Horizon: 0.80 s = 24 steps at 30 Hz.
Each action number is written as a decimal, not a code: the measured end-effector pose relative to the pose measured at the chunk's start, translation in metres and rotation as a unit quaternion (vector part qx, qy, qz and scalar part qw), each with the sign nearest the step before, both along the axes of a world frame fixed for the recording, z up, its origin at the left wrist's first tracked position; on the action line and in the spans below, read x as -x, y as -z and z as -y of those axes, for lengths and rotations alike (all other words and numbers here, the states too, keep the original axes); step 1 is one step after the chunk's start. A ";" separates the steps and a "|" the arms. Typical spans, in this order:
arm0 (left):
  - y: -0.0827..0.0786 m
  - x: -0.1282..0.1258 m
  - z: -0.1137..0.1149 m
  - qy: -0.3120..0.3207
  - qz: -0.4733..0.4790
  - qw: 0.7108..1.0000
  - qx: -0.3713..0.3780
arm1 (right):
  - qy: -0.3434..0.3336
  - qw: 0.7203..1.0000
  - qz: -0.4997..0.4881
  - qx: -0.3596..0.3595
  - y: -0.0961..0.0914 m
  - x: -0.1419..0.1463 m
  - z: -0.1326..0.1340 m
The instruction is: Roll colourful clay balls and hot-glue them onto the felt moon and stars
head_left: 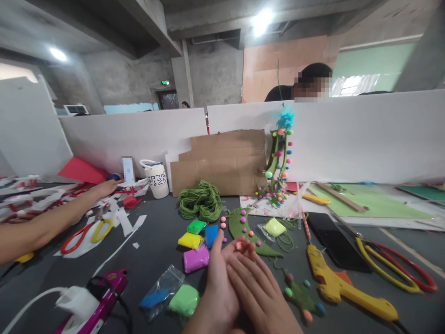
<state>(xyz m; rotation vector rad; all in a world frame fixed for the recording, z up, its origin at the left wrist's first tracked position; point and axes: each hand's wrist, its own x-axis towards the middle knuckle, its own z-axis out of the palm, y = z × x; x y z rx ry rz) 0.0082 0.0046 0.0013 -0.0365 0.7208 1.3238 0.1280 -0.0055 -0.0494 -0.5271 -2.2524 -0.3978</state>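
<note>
Your left hand and right hand meet low at the middle of the dark table, palms laid flat against each other. The grip is pressed together, with a small pink ball caught at the fingertips where the two hands join. The right hand lies over the left, its fingers slanting up and to the left.

Just beyond the fingertips lies a green felt strip dotted with pink beads. Left of it are four packs of clay: a green pack, a yellow pack, a blue pack and a purple pack. By your left wrist, a clear bag of blue clay lies beside a light green lump.

A felt star lies just right of the right hand, with a yellow glue gun past it. A pink glue gun lies at lower left. Yarn is heaped before the cardboard, beside an upright beaded ornament. Scissors lie at the right.

At far left a co-worker's hand reaches among paper scraps — well apart from yours — and another person sits behind the partition.
</note>
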 end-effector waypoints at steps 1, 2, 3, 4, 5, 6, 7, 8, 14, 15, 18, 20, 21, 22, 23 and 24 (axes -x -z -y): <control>0.000 0.000 0.000 0.005 0.001 1.000 0.002 | 0.004 1.000 -0.009 0.003 0.000 0.000 0.000; 0.001 0.000 0.000 0.006 0.002 1.000 0.001 | 0.005 1.000 -0.016 0.005 0.000 0.000 0.000; 0.002 0.001 -0.001 0.002 0.004 1.000 -0.003 | 0.004 1.000 -0.019 0.006 -0.001 0.000 0.000; 0.003 0.002 -0.002 -0.004 0.005 1.000 -0.009 | -0.001 1.000 -0.019 0.004 -0.001 0.000 0.001; 0.004 0.002 -0.003 -0.009 0.006 1.000 -0.013 | -0.008 1.000 -0.016 -0.001 -0.001 0.000 0.001; 0.006 0.003 -0.004 -0.010 0.006 1.000 -0.016 | -0.015 1.000 -0.009 -0.005 -0.001 0.001 0.002; 0.008 0.003 -0.005 -0.007 0.007 1.000 -0.016 | -0.019 1.000 -0.005 -0.007 0.000 0.001 0.002; 0.009 0.003 -0.006 -0.001 0.006 1.000 -0.014 | -0.021 1.000 -0.003 -0.005 0.001 0.002 0.002; 0.008 0.005 -0.006 -0.019 0.008 1.000 -0.013 | -0.031 0.999 -0.023 0.029 0.010 0.002 -0.001; 0.008 0.005 -0.006 -0.022 0.008 1.000 -0.013 | -0.034 0.999 -0.013 0.030 0.011 0.002 -0.001; 0.007 0.004 -0.006 -0.015 0.006 1.000 -0.006 | -0.033 0.999 -0.012 0.038 0.014 0.002 -0.001; 0.007 0.003 -0.005 -0.011 0.007 1.000 -0.003 | -0.032 0.998 -0.031 0.049 0.015 0.002 -0.001; 0.006 0.003 -0.005 -0.013 0.008 1.000 -0.005 | -0.036 0.997 -0.033 0.052 0.015 0.002 -0.001; 0.006 0.004 -0.005 -0.015 0.009 1.000 -0.007 | -0.043 0.997 -0.029 0.053 0.016 0.002 -0.001; 0.005 0.004 -0.006 -0.017 0.009 1.000 -0.009 | -0.048 0.997 -0.021 0.053 0.015 0.002 -0.001; 0.005 0.004 -0.005 -0.017 0.008 1.000 -0.010 | -0.050 0.997 -0.012 0.051 0.015 0.003 -0.001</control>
